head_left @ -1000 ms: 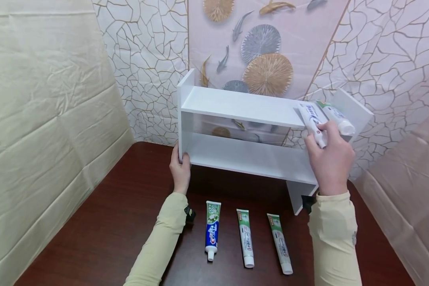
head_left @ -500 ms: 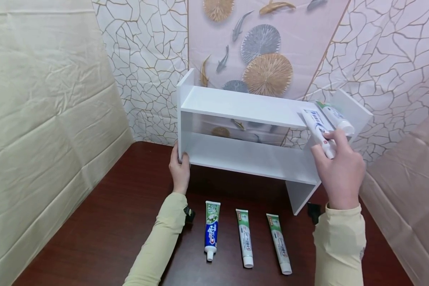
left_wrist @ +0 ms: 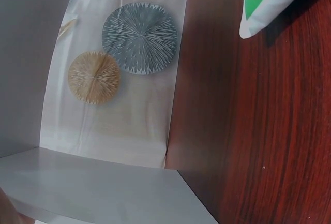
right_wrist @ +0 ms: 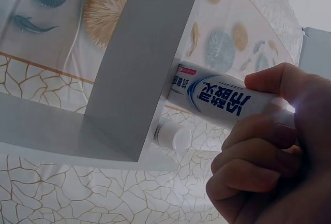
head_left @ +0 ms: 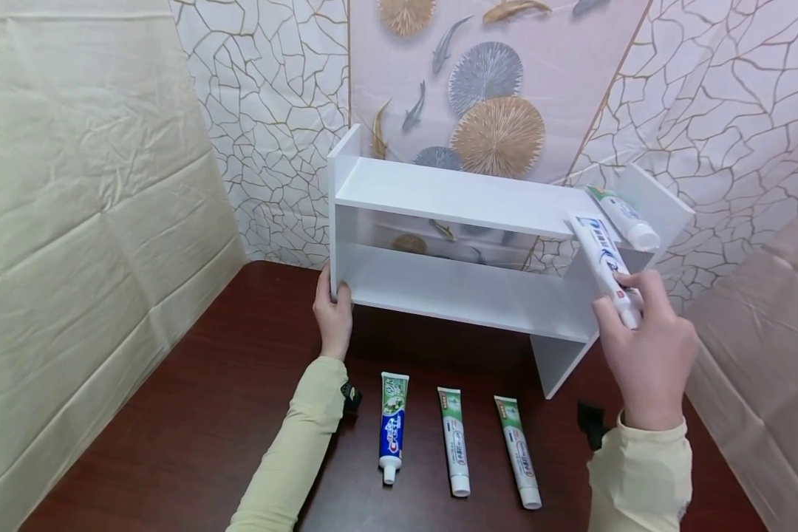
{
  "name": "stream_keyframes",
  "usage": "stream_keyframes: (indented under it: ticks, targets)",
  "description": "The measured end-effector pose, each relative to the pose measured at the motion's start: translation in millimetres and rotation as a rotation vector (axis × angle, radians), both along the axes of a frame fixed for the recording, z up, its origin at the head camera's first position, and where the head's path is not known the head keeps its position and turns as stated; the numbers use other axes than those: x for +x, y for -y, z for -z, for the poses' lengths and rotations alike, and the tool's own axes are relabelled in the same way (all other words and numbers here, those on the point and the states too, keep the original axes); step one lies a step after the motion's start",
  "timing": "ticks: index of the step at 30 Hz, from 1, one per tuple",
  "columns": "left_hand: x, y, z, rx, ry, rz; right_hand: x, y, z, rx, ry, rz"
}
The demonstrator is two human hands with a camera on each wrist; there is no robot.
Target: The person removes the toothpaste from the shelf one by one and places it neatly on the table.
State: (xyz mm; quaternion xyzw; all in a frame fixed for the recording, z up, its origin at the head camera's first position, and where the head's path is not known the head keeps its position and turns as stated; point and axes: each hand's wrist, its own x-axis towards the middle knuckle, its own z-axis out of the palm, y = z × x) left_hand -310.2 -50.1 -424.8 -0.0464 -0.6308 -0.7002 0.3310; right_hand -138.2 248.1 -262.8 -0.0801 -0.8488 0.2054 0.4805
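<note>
A white two-tier shelf (head_left: 439, 191) stands on the table. My left hand (head_left: 332, 318) grips the lower edge of its left side panel, thumb in front, fingers partly hidden behind. At the right end, my right hand (head_left: 655, 347) pinches a white toothpaste tube with blue lettering (head_left: 601, 255) near its cap end. That tube slants down toward me, its flat tail overlapping the front edge of the upper board; the right wrist view shows the printed tube (right_wrist: 212, 94) between thumb and fingers. Beside it, a green-and-white toothpaste tube (head_left: 625, 218) lies on the upper board, cap forward.
In front of the shelf, three toothpaste tubes lie on the dark red table (head_left: 193, 414): a blue-and-green one (head_left: 393, 425), a green-and-white one (head_left: 455, 440) and another like it (head_left: 519, 451). A patterned cloth (head_left: 273, 111) hangs behind, with beige cloth at both sides.
My right hand has drawn the white tube forward, down and slightly right, from lying over the upper board to its front edge. My left hand keeps its grip on the side panel.
</note>
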Motion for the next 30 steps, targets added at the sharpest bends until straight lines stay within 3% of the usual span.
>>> stream_keyframes:
  ticks: [4, 10, 18, 22, 30]
  targets:
    - [-11.5, 0.7, 11.5, 0.021, 0.018, 0.016, 5.0, -1.5, 4.3, -0.009, -0.015, 0.006]
    - [-15.1, 1.5, 15.2, 0.031, 0.002, 0.031, 14.1, -2.8, 11.8, -0.028, -0.017, 0.013]
    - [11.6, 0.3, -11.8, 0.011, 0.003, 0.024, 30.7, -5.1, 29.0, -0.194, -0.117, 0.013]
    - [11.6, 0.0, -11.4, 0.010, -0.008, 0.021, 39.0, -6.5, 36.7, -0.258, -0.154, 0.018]
    - [11.9, 0.8, -11.7, -0.013, 0.000, 0.016, 50.4, -16.9, 58.1, -0.216, -0.089, 0.035]
